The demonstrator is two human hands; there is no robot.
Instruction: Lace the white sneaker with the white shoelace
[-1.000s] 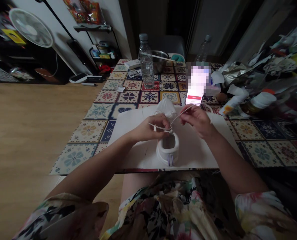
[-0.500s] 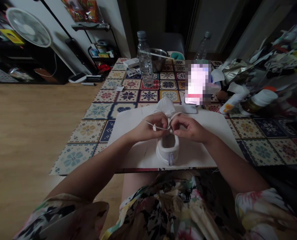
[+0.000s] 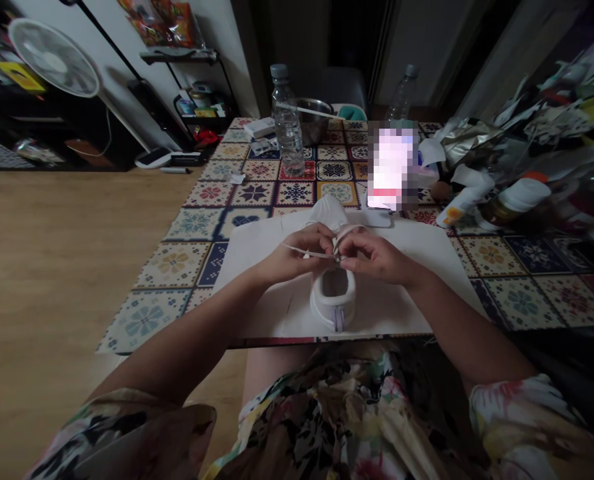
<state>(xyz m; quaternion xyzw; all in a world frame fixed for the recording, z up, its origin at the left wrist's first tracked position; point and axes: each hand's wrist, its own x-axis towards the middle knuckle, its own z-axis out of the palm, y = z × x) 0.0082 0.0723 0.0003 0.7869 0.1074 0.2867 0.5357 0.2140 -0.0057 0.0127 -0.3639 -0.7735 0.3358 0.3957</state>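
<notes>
A white shoe (image 3: 333, 303) with a purple heel tab lies on a white sheet (image 3: 257, 280), heel toward me. My left hand (image 3: 297, 253) pinches one white shoelace end (image 3: 301, 252) over the shoe's throat. My right hand (image 3: 371, 255) pinches the other lace (image 3: 349, 230), its fingertips touching those of the left hand just above the shoe opening. Both hands are closed on the laces.
The sheet covers part of a patterned tile tablecloth (image 3: 211, 193). A lit phone (image 3: 391, 167) stands just beyond the shoe. A water bottle (image 3: 287, 120) and a metal bowl (image 3: 317, 117) stand further back. Clutter of bottles and wrappers (image 3: 517, 173) fills the right side. A fan (image 3: 51, 57) stands at left.
My right hand has come in from the right, with its lace, and now meets my left hand over the shoe. The left hand has hardly moved.
</notes>
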